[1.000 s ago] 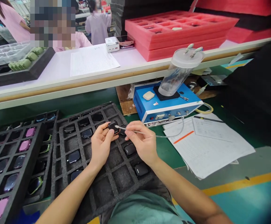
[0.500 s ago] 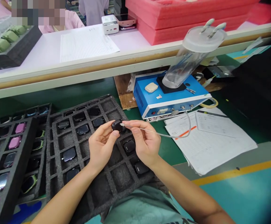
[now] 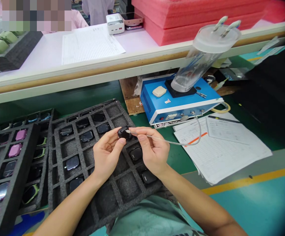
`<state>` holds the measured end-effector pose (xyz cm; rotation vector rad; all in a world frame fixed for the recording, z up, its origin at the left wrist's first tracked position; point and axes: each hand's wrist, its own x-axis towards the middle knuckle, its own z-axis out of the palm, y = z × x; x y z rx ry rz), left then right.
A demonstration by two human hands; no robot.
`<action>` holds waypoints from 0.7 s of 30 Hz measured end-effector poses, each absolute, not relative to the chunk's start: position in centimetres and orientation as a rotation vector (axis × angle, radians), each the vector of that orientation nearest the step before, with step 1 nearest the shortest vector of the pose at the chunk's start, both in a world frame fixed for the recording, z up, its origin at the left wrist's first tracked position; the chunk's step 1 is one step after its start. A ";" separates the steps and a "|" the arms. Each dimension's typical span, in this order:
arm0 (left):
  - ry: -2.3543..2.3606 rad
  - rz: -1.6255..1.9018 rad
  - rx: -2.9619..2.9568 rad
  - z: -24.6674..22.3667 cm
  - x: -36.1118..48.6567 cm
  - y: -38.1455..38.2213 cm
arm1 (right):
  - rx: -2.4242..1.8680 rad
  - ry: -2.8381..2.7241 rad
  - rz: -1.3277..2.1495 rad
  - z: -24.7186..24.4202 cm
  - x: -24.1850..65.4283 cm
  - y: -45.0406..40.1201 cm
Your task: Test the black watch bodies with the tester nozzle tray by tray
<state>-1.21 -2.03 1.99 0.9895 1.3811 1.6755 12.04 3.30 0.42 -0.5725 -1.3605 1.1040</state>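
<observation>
Grasping the black device [image 3: 122,132] in our left hand [image 3: 106,151] over the tray [image 3: 129,186], we pinch the tube [image 3: 179,143] in our right hand [image 3: 156,152], tip at the device; green gap before the papers' [image 3: 227,157] edge.

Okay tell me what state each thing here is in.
Left hand: holding the black device.
Right hand: pinching the clear tube.
Black device: held; tube tip at it, insertion unclear.
Clear tube: curved, running to the blue box.
Blue box: power state unclear.
Clear cylinder: capped, on the blue box.
Foam tray below hands: partly filled.
Papers beside the box: overlapping.
</observation>
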 end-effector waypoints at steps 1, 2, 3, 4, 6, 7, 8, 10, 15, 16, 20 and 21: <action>1.382 1.673 0.990 2.0 -1.2 -2.0 | -0.575 -1.362 1.106 0.4 12.0 3.3; 1.384 1.673 0.989 2.0 -1.2 -2.1 | -0.578 -1.361 1.109 0.4 12.0 3.3; 1.386 1.672 0.988 2.0 -1.2 -2.1 | -0.581 -1.360 1.113 0.4 12.0 3.3; 1.389 1.669 0.986 2.0 -1.2 -2.1 | -0.583 -1.358 1.116 0.4 12.0 3.3; 1.395 1.664 0.981 2.0 -1.1 -2.1 | -0.588 -1.355 1.120 0.5 12.0 3.2; 1.399 1.661 0.979 2.1 -1.1 -2.1 | -0.592 -1.354 1.122 0.5 12.0 3.2; 1.404 1.658 0.976 2.1 -1.1 -2.1 | -0.596 -1.354 1.121 0.5 12.0 3.2; 1.411 1.655 0.972 2.1 -1.1 -2.1 | -0.606 -1.354 1.120 0.6 12.0 3.2; 1.401 1.662 0.984 2.1 -1.1 -2.2 | -0.612 -1.352 1.131 0.6 12.0 3.2; 1.403 1.662 0.987 2.1 -1.1 -2.2 | -0.611 -1.350 1.135 0.6 12.0 3.2; 1.407 1.661 0.994 2.1 -1.1 -2.2 | -0.604 -1.342 1.145 0.6 12.0 3.2; 1.405 1.662 0.995 2.1 -1.1 -2.2 | -0.603 -1.341 1.144 0.5 12.0 3.2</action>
